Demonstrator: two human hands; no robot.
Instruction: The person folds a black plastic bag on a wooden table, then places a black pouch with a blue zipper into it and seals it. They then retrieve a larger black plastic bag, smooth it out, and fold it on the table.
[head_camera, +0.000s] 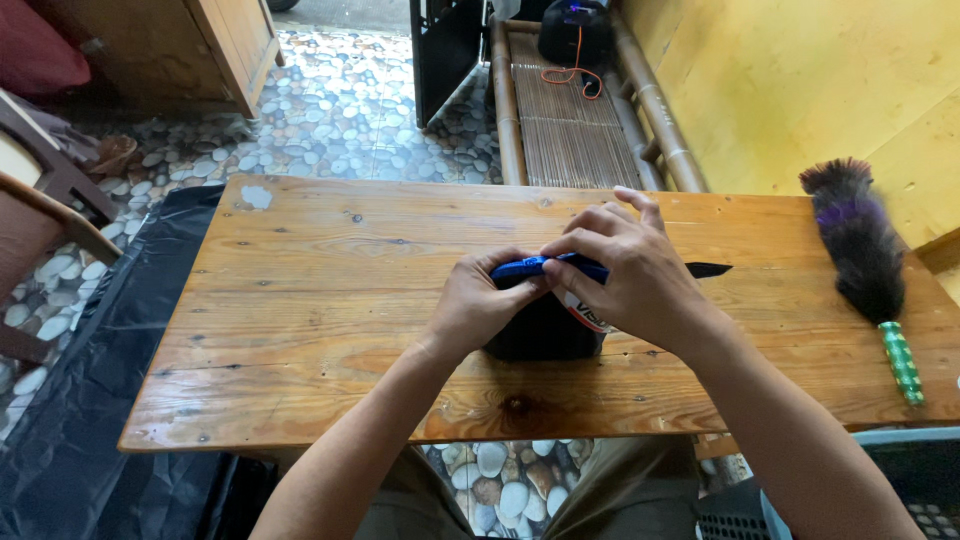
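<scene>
Head view: wooden worktop. Left hand and right hand, fingers clamped on blue lid atop black container at worktop centre; contents hidden. Feather duster far right. Bamboo bench beyond.

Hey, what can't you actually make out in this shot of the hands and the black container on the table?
Head view only:
- Black container: front and contents hidden by both hands.
- Blue lid: mostly covered by the right hand and left hand; sealed or loose, unclear.
- Dark shape past the right hand: partly hidden, unidentifiable.
- Feather duster: fully visible.
</scene>
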